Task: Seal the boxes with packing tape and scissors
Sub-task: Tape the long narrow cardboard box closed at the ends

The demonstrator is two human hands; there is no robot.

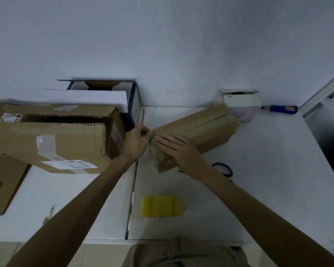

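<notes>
A long cardboard box (201,126) lies slantwise on the white table (268,170), its near end towards the person; the left hand (137,141) has thumb and fingers curled together, pinching the near upper corner of that box, though whether it nips tape or cardboard cannot be told; the right hand (174,149) lies flat on the same end, fingers straight and pressing; a yellow tape roll (160,206) rests on the table nearer the person, apart from both hands; blue-handled scissors (223,168) lie just behind the right forearm, partly hidden; to the left sits a large cardboard box (52,139) bearing a clear tape strip (45,145) and a white shipping label (69,164), its print too blurred to read; a small white box (241,99) and a blue-handled tool (280,109) stand by the wall
</notes>
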